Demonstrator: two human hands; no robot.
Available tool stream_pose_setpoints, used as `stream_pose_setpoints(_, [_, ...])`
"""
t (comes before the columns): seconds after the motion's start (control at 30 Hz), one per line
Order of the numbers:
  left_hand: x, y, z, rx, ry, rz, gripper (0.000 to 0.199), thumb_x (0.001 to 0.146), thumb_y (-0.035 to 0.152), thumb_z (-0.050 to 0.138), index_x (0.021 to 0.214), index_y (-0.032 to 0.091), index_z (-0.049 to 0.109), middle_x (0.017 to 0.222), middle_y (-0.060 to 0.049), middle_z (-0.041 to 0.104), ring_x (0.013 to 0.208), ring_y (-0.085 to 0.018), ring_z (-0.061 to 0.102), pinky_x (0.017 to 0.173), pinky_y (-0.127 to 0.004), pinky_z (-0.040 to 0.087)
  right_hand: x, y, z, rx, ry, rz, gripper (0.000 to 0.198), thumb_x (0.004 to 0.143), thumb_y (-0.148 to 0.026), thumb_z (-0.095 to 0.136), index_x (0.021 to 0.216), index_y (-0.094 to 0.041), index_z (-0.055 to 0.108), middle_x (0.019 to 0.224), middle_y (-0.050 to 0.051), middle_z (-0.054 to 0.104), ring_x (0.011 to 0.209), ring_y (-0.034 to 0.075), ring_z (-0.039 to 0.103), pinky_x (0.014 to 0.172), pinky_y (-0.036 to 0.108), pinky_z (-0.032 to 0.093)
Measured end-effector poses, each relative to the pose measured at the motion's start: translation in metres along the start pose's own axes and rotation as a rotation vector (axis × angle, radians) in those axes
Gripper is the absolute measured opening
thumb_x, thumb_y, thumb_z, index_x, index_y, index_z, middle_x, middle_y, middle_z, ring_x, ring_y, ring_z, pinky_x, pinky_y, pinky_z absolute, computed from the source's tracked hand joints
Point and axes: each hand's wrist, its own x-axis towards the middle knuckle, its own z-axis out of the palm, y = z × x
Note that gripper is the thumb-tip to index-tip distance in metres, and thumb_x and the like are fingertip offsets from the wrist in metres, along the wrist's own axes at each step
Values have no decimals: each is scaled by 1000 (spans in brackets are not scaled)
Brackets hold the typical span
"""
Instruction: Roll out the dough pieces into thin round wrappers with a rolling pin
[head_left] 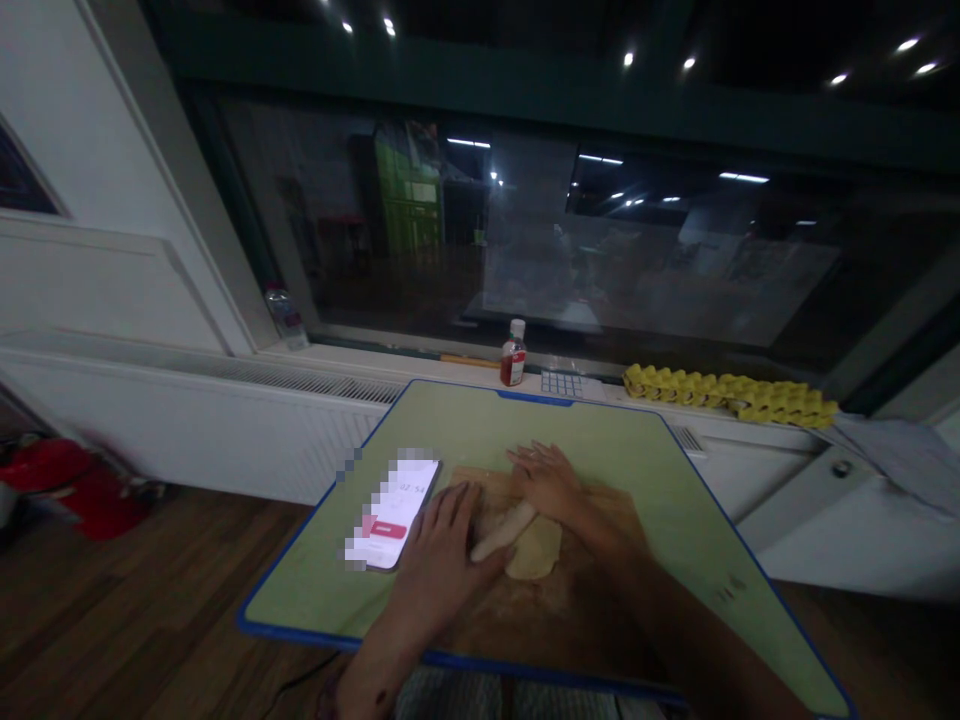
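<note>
A flattened piece of dough (535, 552) lies on a brown wooden board (517, 615). Slanting across its far left edge is a pale, stick-shaped roll (499, 534); whether it is a rolling pin or rolled dough, I cannot tell. My right hand (546, 482) lies palm down over the roll's far end, fingers spread and stretched forward. At the near end, my left hand (442, 545) rests flat with fingers extended, its thumb reaching toward the dough. Just left of that hand is a lit phone (394, 512), partly pixelated.
The board lies on a pale green tabletop (307, 585) with blue edging. Behind, the windowsill carries a small bottle (514, 355) of reddish liquid, yellow egg cartons (727, 395) and a clear plastic bottle (287, 317). A white radiator (225, 430) and a red vacuum-like machine (71, 490) stand left.
</note>
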Motion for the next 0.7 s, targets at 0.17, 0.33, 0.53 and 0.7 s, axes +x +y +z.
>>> stream_pose_setpoints(0.17, [-2, 1, 7, 66, 55, -2, 72, 87, 61, 55, 138, 10, 52, 147, -18, 49, 137, -37, 41, 113, -55, 30, 5, -6, -2, -4, 14, 16, 42, 100, -31, 36, 136, -26, 57, 142, 4, 55, 139, 22, 41, 118, 47, 25])
stream_pose_setpoints(0.33, [-12, 10, 6, 80, 53, 88, 73, 82, 54, 64, 142, 13, 49, 145, -14, 52, 134, -36, 44, 112, -54, 32, -33, 10, 2, -72, 67, -92, 46, 97, -15, 35, 137, -20, 56, 142, 8, 55, 139, 22, 42, 120, 45, 25])
stream_pose_setpoints(0.53, [-3, 10, 1, 118, 22, 50, 76, 86, 61, 58, 147, 18, 45, 151, -12, 46, 140, -35, 38, 115, -55, 27, -40, 23, 11, -174, 77, -191, 51, 93, -8, 33, 140, -13, 52, 145, 12, 51, 139, 25, 42, 120, 46, 26])
stream_pose_setpoints(0.7, [13, 2, -6, 134, -40, -39, 78, 90, 68, 45, 149, 18, 42, 154, -11, 41, 144, -34, 32, 118, -55, 22, 7, 12, 10, -103, -9, -136, 50, 98, -16, 28, 142, -18, 51, 145, 9, 51, 139, 23, 42, 119, 47, 26])
